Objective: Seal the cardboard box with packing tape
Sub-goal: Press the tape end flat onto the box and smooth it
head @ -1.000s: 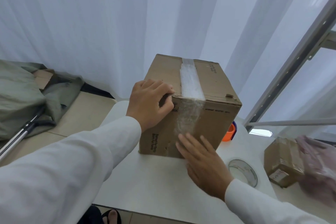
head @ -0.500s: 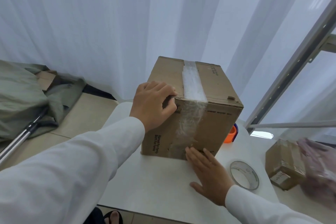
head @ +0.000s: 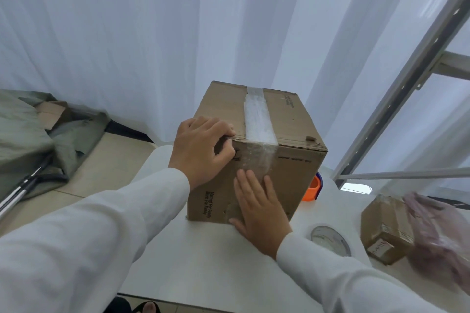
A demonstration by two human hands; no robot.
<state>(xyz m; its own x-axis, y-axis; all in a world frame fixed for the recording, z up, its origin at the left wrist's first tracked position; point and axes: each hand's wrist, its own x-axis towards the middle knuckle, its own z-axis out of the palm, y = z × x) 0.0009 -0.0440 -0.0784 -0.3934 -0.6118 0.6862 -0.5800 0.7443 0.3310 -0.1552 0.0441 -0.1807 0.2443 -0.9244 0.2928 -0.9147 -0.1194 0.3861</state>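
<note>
Fingers [head: 250,185] of the right hand [head: 259,207] lie flat and spread, gripping nothing, palm pressed on the near face of the cardboard box [head: 295,122] over the tail end of the packing tape [head: 258,119]. Left hand [head: 201,146] curls over the top near edge of the box, fingertips hooked at the corner beside the tape, bracing rather than holding anything loose. Box stands upright on the white desk [head: 203,256], near its far left part. Tape strip runs along the top seam and folds down the front face, where it looks wrinkled; top seam looks closed, so the sealing seems mostly done, with smoothing of the front tail left, and the far side cannot be seen. Clear tape roll [head: 330,240] lies flat on the desk just right of the right wrist; orange dispenser [head: 312,188] sits partly hidden behind the box's right side. Smaller taped parcel [head: 384,231] is further right, with a blurred gloved hand [head: 437,236] by it. Desk edge is close on the left; open desk in front gives room to turn the box.
</note>
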